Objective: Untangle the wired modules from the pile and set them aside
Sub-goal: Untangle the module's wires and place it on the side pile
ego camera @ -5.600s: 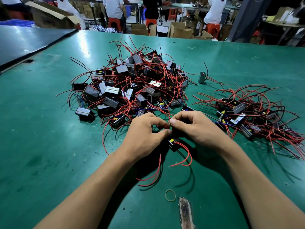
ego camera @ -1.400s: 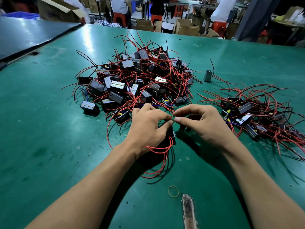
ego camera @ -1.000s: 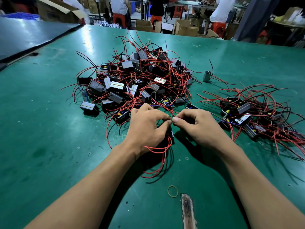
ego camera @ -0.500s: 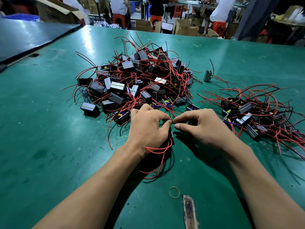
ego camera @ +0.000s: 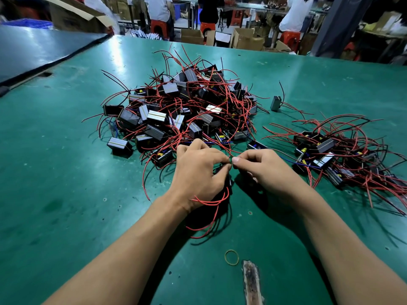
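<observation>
The left hand (ego camera: 198, 172) gripped a module (ego camera: 226, 183) and its red wires (ego camera: 211, 202); the right hand (ego camera: 264, 170) pinched a thin strand (ego camera: 231, 164). A hard tug could have dragged the pile (ego camera: 187, 111).

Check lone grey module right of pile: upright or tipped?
Upright: the small grey rectangular module stands on end, taller than wide.

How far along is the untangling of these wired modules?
Done: a smaller set-aside group lies at the right. In hand: the left hand grips one module's red wires, and the right hand pinches them. Left: the big pile, clearly most of the job.
</observation>
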A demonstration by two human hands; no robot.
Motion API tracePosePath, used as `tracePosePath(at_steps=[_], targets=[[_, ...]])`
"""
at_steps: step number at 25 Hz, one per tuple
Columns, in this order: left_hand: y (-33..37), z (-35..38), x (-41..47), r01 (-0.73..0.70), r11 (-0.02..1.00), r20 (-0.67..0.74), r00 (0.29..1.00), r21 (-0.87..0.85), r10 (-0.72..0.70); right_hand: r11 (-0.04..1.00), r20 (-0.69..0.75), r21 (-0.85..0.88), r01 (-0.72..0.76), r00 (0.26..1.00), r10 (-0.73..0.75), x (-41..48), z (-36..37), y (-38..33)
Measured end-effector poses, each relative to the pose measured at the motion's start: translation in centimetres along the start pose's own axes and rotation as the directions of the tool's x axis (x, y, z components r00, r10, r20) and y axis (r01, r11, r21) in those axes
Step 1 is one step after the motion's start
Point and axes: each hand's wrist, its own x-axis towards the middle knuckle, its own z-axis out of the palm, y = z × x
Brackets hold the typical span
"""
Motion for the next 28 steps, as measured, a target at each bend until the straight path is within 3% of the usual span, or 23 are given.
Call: tracePosePath(at_steps=[2, 3, 5, 8, 12, 15, 17, 20, 24, 28], targets=[[0.0, 0.0, 0.0, -0.008, 1.0, 0.007, 1.0, -0.006, 0.008, 0.956, 0.071, 0.258, -0.138, 0.99, 0.123, -0.2, 0.2, -0.2], [0.0, 0.1, 0.0, -0.002, 1.0, 0.006, 1.0, -0.007, 0.002, 0.948, 0.067, 0.291, -0.128, 0.991, 0.113, -0.2, 0.3, -0.2], [-0.1, 0.1, 0.1, 0.03, 0.999, -0.009, 0.999, -0.025, -0.03, 0.982, -0.043, 0.183, 0.043, 0.998, -0.035, -0.3, 0.4, -0.1], [-0.3, 0.2, 0.2, 0.061, 0.996, -0.016, 0.998, -0.064, -0.062, 0.942, -0.147, -0.169, 0.289, 0.938, -0.314, -0.2, 0.2, 0.3], [-0.5, 0.1, 0.2, 0.088, 0.992, -0.036, 0.995, -0.095, -0.092, 0.905, -0.104, -0.274, 0.326, 0.926, -0.364, -0.1, 0.0, 0.4], [-0.5, 0.1, 0.3, 0.081, 0.994, -0.036, 0.996, -0.074, -0.084, 0.949, -0.085, -0.198, 0.245, 0.96, -0.266, -0.2, 0.1, 0.1], [-0.5, 0.1, 0.1, 0.049, 0.998, -0.022, 0.999, -0.047, -0.05, 0.995, -0.054, 0.036, 0.088, 0.995, -0.086, 0.0, 0.2, -0.1], [-0.5, 0.1, 0.0, -0.001, 1.0, 0.004, 1.0, -0.023, 0.001, 0.944, 0.019, 0.314, -0.104, 0.994, 0.103, 0.0, 0.3, -0.2], [-1.1, -0.9, 0.5, 0.002, 0.986, 0.028, 1.0, -0.169, 0.003, 0.995, -0.007, 0.097, 0.0, 1.0, 0.0, 0.0, -0.4, 0.1], [-2.3, -2.3, 0.8, 0.193, 0.948, 0.01, 0.98, -0.254, -0.197, 0.999, 0.068, -0.022, -0.038, 0.997, 0.04, 0.0, -1.1, 0.2]])
